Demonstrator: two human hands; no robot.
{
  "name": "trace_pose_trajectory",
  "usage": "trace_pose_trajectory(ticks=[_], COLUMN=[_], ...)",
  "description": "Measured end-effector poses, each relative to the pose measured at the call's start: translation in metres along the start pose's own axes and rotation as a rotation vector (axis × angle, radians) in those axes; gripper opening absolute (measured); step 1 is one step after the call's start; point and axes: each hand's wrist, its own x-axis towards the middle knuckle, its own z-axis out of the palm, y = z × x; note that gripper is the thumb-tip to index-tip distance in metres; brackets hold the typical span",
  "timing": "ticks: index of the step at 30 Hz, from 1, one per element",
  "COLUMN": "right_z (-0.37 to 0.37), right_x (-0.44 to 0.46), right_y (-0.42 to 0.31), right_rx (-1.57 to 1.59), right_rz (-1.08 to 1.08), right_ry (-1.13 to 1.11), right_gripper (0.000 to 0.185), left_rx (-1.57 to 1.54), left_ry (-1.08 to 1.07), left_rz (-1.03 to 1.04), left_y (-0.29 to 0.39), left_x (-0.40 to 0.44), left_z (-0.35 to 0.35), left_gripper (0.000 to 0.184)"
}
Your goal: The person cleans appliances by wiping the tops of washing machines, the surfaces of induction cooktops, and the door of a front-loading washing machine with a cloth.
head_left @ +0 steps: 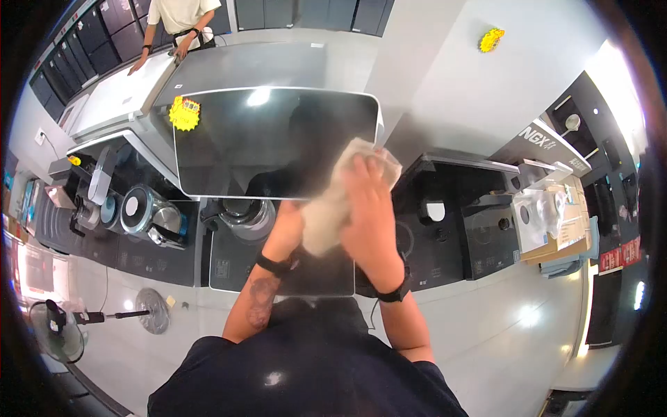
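Note:
A beige cloth (324,221), blurred by motion, hangs over the lower right part of a dark glass panel (236,149) with a pale rim. My right hand (370,215) is closed on the cloth near the panel's right edge, its fingers smeared. At the panel's lower edge, my left hand (283,233) is beside the cloth's left side; its fingers are mostly hidden. A yellow starburst tag (184,114) is on the panel's upper left corner. Just below the panel, a glass pot (251,221) stands on a dark cooktop (240,267).
On the left counter stands a glass kettle (154,217). Dark cooktops (445,236) line the right side, with cardboard boxes (566,222) beyond. A fan (59,330) is at lower left. Another person (182,21) leans over a white surface (125,94) at the far left.

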Motion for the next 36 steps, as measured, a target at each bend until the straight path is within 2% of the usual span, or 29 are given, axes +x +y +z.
trace_pose_trajectory(ticks=[1, 2, 5, 6, 8, 11, 13, 14, 16, 20, 23, 27, 32, 36], right_z=[0.003, 0.001, -0.007, -0.010, -0.016, -0.020, -0.020, -0.020, -0.019, -0.027, -0.027, -0.024, -0.015, -0.020], right_x=[0.003, 0.000, -0.006, -0.002, 0.008, 0.023, 0.021, 0.019, 0.010, -0.013, -0.022, -0.017, 0.001, 0.024], right_y=[-0.003, -0.008, 0.001, 0.004, 0.011, 0.016, 0.016, 0.016, 0.020, 0.031, 0.033, 0.036, 0.042, 0.045], right_rx=[-0.006, -0.028, 0.006, 0.006, 0.011, -0.035, -0.010, 0.000, 0.035, 0.057, 0.047, 0.030, -0.037, -0.113], right_rz=[-0.014, -0.021, -0.097, -0.081, -0.047, -0.090, -0.149, -0.184, -0.231, -0.222, -0.217, -0.269, -0.331, -0.368], right_ry=[0.007, -0.064, -0.197, -0.173, -0.134, -0.103, -0.119, -0.131, -0.175, -0.326, -0.340, -0.293, -0.197, -0.181], right_gripper=[0.069, 0.067, 0.071, 0.070, 0.068, 0.066, 0.065, 0.065, 0.065, 0.066, 0.067, 0.067, 0.071, 0.075], left_rx=[-0.060, -0.074, 0.288, 0.075, -0.139, 0.051, 0.877, 1.294, 1.193, 0.773, 0.721, 0.800, 1.099, 1.204], left_ry=[0.002, -0.090, 0.119, 0.122, 0.042, -0.011, -0.081, -0.049, -0.011, 0.002, 0.017, 0.018, -0.007, 0.083], left_rz=[-0.012, 0.040, 0.020, 0.048, 0.030, 0.175, 0.500, 0.713, 0.765, 0.707, 0.722, 0.768, 0.853, 1.083], left_y=[0.006, -0.021, 0.017, 0.014, 0.008, 0.000, -0.004, -0.008, -0.007, 0.004, 0.009, 0.012, 0.018, 0.039], left_x=[0.000, 0.010, 0.012, 0.011, 0.009, 0.009, 0.022, 0.023, 0.013, 0.010, 0.008, 0.004, -0.004, -0.003], left_z=[0.000, -0.029, -0.003, 0.002, 0.008, 0.019, 0.020, 0.019, 0.030, 0.051, 0.062, 0.067, 0.065, 0.082], left_gripper=[0.044, 0.039, 0.037, 0.037, 0.037, 0.037, 0.038, 0.041, 0.041, 0.042, 0.043, 0.044, 0.045, 0.046])
